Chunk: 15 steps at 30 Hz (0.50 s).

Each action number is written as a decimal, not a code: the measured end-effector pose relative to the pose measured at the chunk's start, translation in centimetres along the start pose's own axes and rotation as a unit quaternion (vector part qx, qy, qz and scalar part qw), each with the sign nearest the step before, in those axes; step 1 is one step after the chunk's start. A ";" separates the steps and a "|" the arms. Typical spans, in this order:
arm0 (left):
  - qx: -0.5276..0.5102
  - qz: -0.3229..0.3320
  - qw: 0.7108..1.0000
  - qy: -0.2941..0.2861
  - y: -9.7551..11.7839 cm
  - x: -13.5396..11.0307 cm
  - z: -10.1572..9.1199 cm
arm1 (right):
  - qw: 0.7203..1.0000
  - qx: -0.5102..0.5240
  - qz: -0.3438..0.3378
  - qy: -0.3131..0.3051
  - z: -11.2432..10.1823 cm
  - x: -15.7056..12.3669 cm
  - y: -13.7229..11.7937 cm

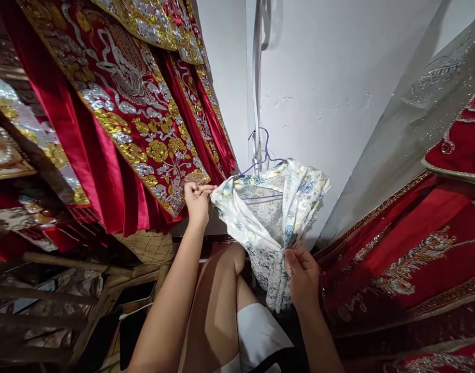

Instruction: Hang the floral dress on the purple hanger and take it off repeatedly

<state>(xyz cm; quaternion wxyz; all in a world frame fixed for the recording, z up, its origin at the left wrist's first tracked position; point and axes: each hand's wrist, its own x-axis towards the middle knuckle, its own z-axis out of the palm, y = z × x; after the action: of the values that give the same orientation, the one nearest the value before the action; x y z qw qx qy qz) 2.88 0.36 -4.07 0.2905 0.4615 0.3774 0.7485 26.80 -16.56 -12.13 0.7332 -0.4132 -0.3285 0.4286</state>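
Observation:
A white garment with blue floral print hangs on a thin purple wire hanger in front of a white wall. My left hand pinches the garment's left shoulder edge. Lower down, my right hand is closed on a gathered fold of the same cloth. My bare knee rises between my two arms.
Red robes with gold and silver embroidery hang close on the left. More red embroidered cloth lies on the right. A woven basket and wooden slats sit low on the left. A white strap hangs down the wall.

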 end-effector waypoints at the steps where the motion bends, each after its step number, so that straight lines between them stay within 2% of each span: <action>1: -0.027 -0.033 0.999 0.011 -0.4 -0.1 -0.4 | 1.000 0.000 -0.001 -0.001 0.3 0.0 0.0; 2: -0.036 -0.052 0.998 0.018 -0.7 -0.4 -0.6 | 1.000 0.000 0.000 -0.003 0.6 0.0 0.0; 4: -0.013 -0.045 0.999 0.022 -0.9 -1.4 -0.6 | 1.000 -0.010 0.003 -0.024 1.5 0.0 -0.1; 7: 0.104 0.042 0.994 -0.005 -0.6 -2.7 0.4 | 0.996 -0.037 -0.004 -0.081 3.1 -0.4 -0.1; 9: 0.210 0.095 0.972 -0.031 -0.4 -3.1 1.4 | 0.993 -0.044 -0.007 -0.109 4.0 -0.8 -0.1; 12: 0.332 0.118 0.936 -0.026 -1.0 -3.2 2.6 | 0.993 -0.036 0.004 -0.114 4.8 -1.8 0.1; 15: 0.339 0.133 0.931 -0.007 -2.2 -3.0 3.0 | 0.992 -0.048 0.013 -0.115 4.7 -2.4 0.2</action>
<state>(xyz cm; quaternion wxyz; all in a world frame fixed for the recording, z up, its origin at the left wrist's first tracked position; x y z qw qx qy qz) 6.96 0.11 -6.45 0.0176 0.5839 0.5416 0.6045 21.82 -17.14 -10.54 0.6642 -0.3998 -0.4255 0.4668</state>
